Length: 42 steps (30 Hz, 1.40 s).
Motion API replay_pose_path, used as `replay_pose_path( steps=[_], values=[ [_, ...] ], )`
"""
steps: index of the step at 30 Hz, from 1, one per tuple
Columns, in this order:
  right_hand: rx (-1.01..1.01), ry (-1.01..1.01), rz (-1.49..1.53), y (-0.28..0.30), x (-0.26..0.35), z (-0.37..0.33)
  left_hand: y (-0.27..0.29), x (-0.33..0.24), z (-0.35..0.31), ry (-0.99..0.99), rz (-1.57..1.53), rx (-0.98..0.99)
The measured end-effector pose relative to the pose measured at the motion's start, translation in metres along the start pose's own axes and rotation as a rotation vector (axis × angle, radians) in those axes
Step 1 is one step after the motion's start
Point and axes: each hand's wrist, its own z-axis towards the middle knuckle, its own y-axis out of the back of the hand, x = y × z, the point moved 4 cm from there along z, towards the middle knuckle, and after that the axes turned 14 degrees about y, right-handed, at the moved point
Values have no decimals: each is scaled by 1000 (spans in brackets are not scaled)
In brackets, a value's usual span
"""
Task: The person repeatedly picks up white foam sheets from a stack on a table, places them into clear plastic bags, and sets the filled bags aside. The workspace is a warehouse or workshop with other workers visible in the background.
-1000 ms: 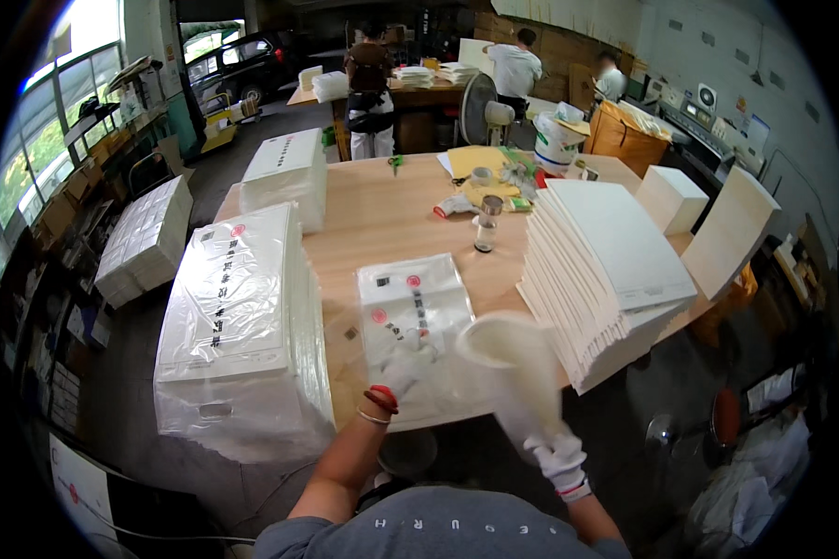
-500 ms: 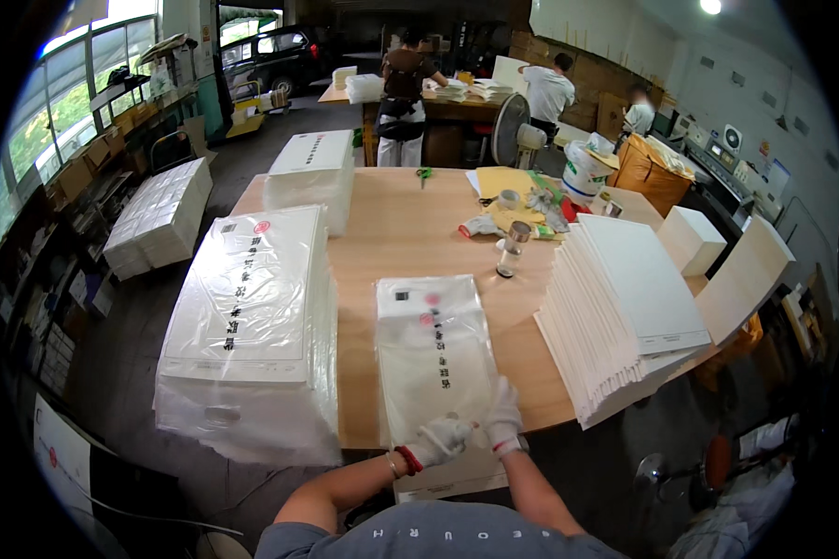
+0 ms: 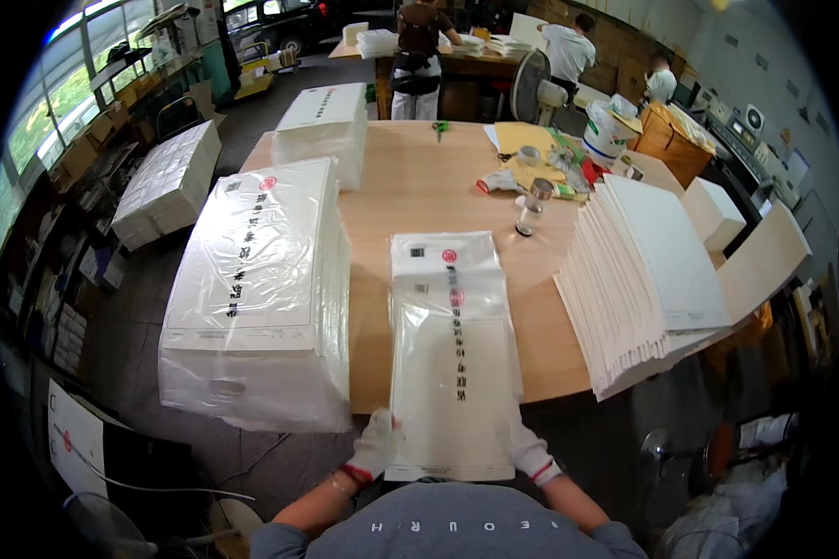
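Note:
A large white printed sheet or thin pack [image 3: 452, 410] lies lengthwise in front of me. Its near end hangs past the table edge, close to my body. Around its far part is a clear plastic bag [image 3: 475, 244]; how far the sheet sits inside it is hard to tell. In a white glove with a red cuff, my left hand [image 3: 377, 445] closes on the near left edge of the sheet. Opposite it, my right hand [image 3: 529, 445], gloved the same way, holds the near right edge, its fingertips partly hidden.
A tall stack of bagged printed packs [image 3: 252, 252] stands left, with a smaller stack [image 3: 322, 107] behind. At right is a fanned stack of white sheets [image 3: 657, 252]. A glass bottle [image 3: 531, 210], tape roll [image 3: 529, 155] and green scissors [image 3: 440, 127] lie farther back. People work beyond.
My hands have moved from close together on the near part of the bag to opposite sides of the sheet. The sheet and bag now show two offset printed layers. The view has tilted down.

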Motion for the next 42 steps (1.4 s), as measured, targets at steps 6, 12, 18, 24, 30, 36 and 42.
replay_pose_path(
  steps=[6, 12, 18, 24, 30, 36, 42],
  values=[
    [-30, 298, -106, -17, 32, -86, 26, 4, -77, -6, 185, 262],
    [-172, 37, -263, 10, 26, -82, 45, -23, -50, -14, 208, -71],
    [-501, -122, 641, -37, -64, -94, 27, -59, -59, -125, -20, 210],
    [-271, 105, 1318, -34, 48, -23, 118, -176, -64, -828, -6, -58],
    [-90, 303, 1612, 46, 211, 70, 230, -85, -48, -708, -1045, -312],
    [575, 510, 1389, -1, 309, 89, 335, 9, 21, -459, -1225, -587],
    [166, 676, 906, -17, 245, 67, 240, 172, 12, 171, -1183, -711]
  ],
)
